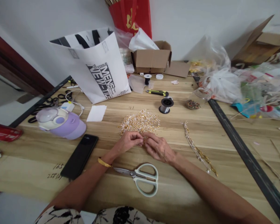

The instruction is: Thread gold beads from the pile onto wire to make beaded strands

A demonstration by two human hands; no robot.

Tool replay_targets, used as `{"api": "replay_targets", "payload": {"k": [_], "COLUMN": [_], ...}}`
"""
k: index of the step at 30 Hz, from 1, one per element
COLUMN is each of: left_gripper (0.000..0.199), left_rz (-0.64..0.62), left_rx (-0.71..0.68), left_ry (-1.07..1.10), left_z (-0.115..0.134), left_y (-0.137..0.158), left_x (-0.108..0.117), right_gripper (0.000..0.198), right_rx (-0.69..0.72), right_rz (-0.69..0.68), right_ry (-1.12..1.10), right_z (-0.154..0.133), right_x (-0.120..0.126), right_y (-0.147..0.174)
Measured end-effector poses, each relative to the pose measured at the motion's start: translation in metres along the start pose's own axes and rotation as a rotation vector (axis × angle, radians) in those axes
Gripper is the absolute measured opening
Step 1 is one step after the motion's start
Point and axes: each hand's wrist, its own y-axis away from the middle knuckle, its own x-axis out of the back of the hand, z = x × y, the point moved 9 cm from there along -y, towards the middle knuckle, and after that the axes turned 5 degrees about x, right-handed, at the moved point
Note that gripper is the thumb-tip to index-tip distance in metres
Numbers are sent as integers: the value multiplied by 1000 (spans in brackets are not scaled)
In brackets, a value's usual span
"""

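"So, where is the tangled heap of gold-coloured and clear beaded strands?"

"Near the middle of the pale wooden desk, just beyond the fingers of both hands."

"And how do the hands stand?"

"Close together at the near edge of the heap. The left hand brings its thumb and forefinger in narrow; the right hand lies palm down, fingers bent towards it. Whether either one grips a strand, I cannot tell; anything between them is too small to make out."

"How would you expect the strands to handle?"

"Very light and limp, I'd judge, with small, slick beads that could roll under the fingertips. The loops look ready to snag on one another, and a hard tug could break a thin strand."

"So where to take hold?"

"At a loose end on the rim of the heap, in a gentle pinch, rather than by a fistful from the centre. The steel scissors with pale green looped handles lie apart from it, nearer the body."
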Motion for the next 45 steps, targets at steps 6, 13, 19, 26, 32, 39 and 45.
{"api": "replay_targets", "payload": {"k": [6,13,19,26,32,39,45], "left_gripper": [13,9,11,14,13,10,6], "left_rz": [28,116,79,52,54,86,158], "left_rx": [-26,-57,-73,-94,-72,-81,-147], "left_ry": [-85,-241,-202,-255,-238,-261,-380], "left_z": [-3,4,6,10,7,8,20], "left_y": [0,3,4,4,4,4,7], "left_x": [0,-1,-4,-5,-3,-2,0], "right_gripper": [18,19,14,13,9,12,16], "right_rx": [-10,-16,-74,-198,-176,-136,-157], "right_rz": [-25,-59,18,84,123,135,53], "right_ry": [-13,16,-130,-252,-247,-250,-156], "right_z": [3,2,5,17,20,16,17], "right_x": [-5,-8,-3,0,1,6,1], "right_y": [0,1,-1,1,0,-4,-4]}}
